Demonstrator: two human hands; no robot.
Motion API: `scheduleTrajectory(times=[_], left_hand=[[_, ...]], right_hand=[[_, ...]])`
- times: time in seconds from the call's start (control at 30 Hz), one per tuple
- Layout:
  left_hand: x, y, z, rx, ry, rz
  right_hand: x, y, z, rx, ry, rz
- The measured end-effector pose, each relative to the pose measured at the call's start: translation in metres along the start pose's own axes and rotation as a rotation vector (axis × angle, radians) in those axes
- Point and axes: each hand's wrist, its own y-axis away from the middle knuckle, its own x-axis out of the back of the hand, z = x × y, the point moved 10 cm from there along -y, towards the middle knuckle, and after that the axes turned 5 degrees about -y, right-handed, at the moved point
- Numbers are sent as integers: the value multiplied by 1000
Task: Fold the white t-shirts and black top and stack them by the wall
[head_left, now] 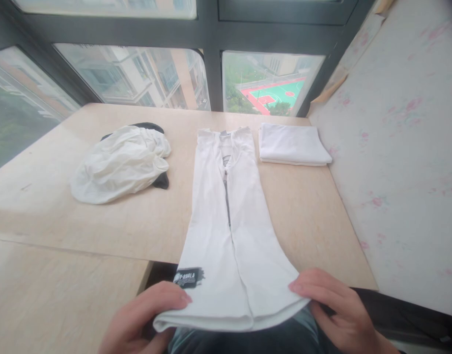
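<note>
A folded white zip-front top (244,236) is laid on the table (299,206), its overhanging hem (211,322) pinched by the left hand (143,307) and right hand (334,297); it could be skewed by uneven pulling.

Passage is left over the tabletop (170,223) between the crumpled cloth (121,164) and the white garment (246,211), while the far right corner is blocked by the folded cloth (292,143) and the flowered wall (406,157).
</note>
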Motion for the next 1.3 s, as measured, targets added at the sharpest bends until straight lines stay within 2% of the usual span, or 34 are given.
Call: scheduleTrajectory(times=[0.1,0.17,0.23,0.3,0.4,0.5,0.57,0.73,0.87,0.97,1.1,1.2,1.27,1.3], left_hand=[[21,-24,-18,127,65,137],[25,-51,-45,211,109,236],[22,-88,-80,273,183,327],[9,-130,-115,324,262,348],[-10,-180,-161,411,174,318],[-25,-197,-194,461,109,288],[-32,-195,-211,477,89,292],[-41,-184,-239,502,48,304],[-45,-187,-242,497,51,293],[-42,-189,-243,494,16,313],[-39,-194,-246,509,-136,313],[-41,-198,-229,467,-276,298],[-53,-200,-199,341,-418,236],[-66,-200,-182,261,-493,180]], right_hand=[[30,-33,9,-43,-107,176],[44,-66,33,-61,-147,325],[45,-110,73,-125,-134,407],[36,-156,123,-229,-132,444],[4,-209,194,-379,-115,349],[-21,-217,245,-542,-22,293],[-28,-208,259,-571,24,314],[-25,-190,261,-504,-15,406],[-23,-192,265,-525,-72,428],[-20,-197,265,-488,-113,472],[-21,-208,264,-499,42,414],[-23,-217,239,-402,237,367],[-35,-219,210,-281,353,307],[-47,-218,196,-224,390,247]])
